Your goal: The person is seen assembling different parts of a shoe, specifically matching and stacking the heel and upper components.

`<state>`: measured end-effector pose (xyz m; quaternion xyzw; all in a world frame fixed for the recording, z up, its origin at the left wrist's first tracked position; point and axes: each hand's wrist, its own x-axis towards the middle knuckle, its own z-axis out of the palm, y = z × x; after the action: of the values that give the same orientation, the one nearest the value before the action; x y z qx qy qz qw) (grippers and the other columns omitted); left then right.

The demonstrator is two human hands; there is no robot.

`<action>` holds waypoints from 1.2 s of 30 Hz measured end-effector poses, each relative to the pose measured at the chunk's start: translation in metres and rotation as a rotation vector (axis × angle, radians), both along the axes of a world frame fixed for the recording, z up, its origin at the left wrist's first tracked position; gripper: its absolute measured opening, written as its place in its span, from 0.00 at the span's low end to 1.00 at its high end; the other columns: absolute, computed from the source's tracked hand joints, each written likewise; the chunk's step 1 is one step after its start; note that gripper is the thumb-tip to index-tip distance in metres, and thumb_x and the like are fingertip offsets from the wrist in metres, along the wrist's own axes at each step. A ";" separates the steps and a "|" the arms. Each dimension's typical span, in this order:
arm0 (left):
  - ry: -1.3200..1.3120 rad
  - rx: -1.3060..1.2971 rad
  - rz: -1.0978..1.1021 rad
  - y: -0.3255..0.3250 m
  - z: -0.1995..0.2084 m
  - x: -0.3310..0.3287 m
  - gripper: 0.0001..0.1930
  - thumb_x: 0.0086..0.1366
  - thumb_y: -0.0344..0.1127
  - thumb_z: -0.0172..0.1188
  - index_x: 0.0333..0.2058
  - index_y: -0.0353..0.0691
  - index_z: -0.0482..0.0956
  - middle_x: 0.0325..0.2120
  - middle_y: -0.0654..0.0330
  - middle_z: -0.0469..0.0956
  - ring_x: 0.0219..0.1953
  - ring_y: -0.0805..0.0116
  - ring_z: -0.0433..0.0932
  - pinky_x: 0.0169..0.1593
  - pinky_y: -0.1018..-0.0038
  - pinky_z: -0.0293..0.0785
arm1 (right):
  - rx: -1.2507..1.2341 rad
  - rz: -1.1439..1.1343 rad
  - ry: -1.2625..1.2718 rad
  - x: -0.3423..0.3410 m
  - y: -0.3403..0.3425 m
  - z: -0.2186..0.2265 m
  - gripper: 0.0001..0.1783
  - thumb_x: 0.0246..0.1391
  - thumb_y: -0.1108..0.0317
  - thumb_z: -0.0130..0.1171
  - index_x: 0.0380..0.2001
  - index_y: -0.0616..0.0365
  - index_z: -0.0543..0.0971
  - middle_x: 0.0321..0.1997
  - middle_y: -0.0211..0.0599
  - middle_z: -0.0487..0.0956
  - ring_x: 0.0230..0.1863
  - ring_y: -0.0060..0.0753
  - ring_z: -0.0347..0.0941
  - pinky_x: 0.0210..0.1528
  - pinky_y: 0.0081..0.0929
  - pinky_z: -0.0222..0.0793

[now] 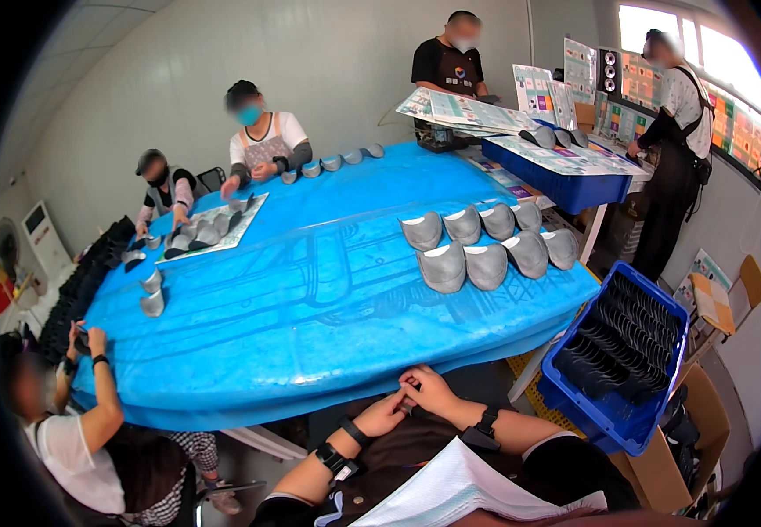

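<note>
The left hand (384, 415) and right hand (430, 392) are joined, fingers curled, anything held being untellable, while grey toe-cap-shaped pieces (486, 266) at one o'clock on the blue-covered table (248, 351) could be scattered by careless reaching.

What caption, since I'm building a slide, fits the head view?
Left hand and right hand together by the near edge of the table, two rows of grey shells beyond.
</note>
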<state>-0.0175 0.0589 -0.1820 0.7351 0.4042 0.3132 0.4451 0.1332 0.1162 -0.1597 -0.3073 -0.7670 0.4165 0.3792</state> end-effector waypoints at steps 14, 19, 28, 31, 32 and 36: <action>0.012 -0.012 0.028 -0.001 0.001 0.000 0.25 0.55 0.25 0.43 0.53 0.36 0.50 0.37 0.55 0.69 0.39 0.66 0.69 0.43 0.76 0.64 | 0.010 0.009 0.031 0.000 0.002 -0.001 0.08 0.41 0.72 0.54 0.28 0.62 0.73 0.29 0.40 0.69 0.29 0.29 0.69 0.33 0.22 0.66; -0.012 -0.021 0.020 -0.001 0.003 0.001 0.26 0.54 0.25 0.43 0.53 0.36 0.50 0.37 0.55 0.69 0.39 0.67 0.69 0.43 0.76 0.64 | 0.023 -0.004 0.011 0.000 0.003 -0.001 0.09 0.41 0.70 0.55 0.28 0.62 0.73 0.29 0.41 0.69 0.28 0.29 0.69 0.33 0.23 0.66; -0.025 -0.031 0.019 0.001 -0.003 -0.001 0.25 0.54 0.25 0.43 0.52 0.36 0.51 0.38 0.55 0.69 0.38 0.68 0.69 0.42 0.77 0.65 | 0.025 -0.006 0.021 -0.001 0.003 -0.003 0.10 0.42 0.68 0.56 0.28 0.63 0.73 0.29 0.41 0.69 0.28 0.29 0.70 0.33 0.23 0.66; -0.023 -0.064 0.010 0.001 -0.001 -0.001 0.25 0.54 0.24 0.42 0.52 0.37 0.51 0.38 0.57 0.68 0.40 0.69 0.68 0.44 0.77 0.63 | 0.020 -0.003 0.024 -0.001 0.003 -0.003 0.10 0.42 0.68 0.56 0.28 0.62 0.73 0.29 0.41 0.69 0.28 0.29 0.70 0.33 0.23 0.66; -0.015 -0.105 0.009 0.000 0.000 -0.001 0.25 0.55 0.23 0.41 0.53 0.37 0.51 0.39 0.58 0.67 0.41 0.71 0.66 0.46 0.77 0.61 | 0.020 -0.003 0.024 -0.001 0.003 -0.003 0.10 0.42 0.68 0.56 0.28 0.62 0.73 0.29 0.41 0.69 0.28 0.29 0.70 0.33 0.23 0.66; -0.024 -0.108 0.007 0.000 0.000 -0.001 0.24 0.55 0.23 0.41 0.52 0.37 0.52 0.39 0.58 0.67 0.41 0.71 0.66 0.46 0.77 0.61 | 0.025 -0.008 0.018 -0.001 0.003 -0.002 0.10 0.41 0.68 0.56 0.28 0.62 0.73 0.29 0.40 0.69 0.29 0.29 0.69 0.33 0.22 0.66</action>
<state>-0.0189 0.0590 -0.1823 0.7049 0.4176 0.3014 0.4878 0.1322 0.1188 -0.1618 -0.3019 -0.7673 0.4083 0.3916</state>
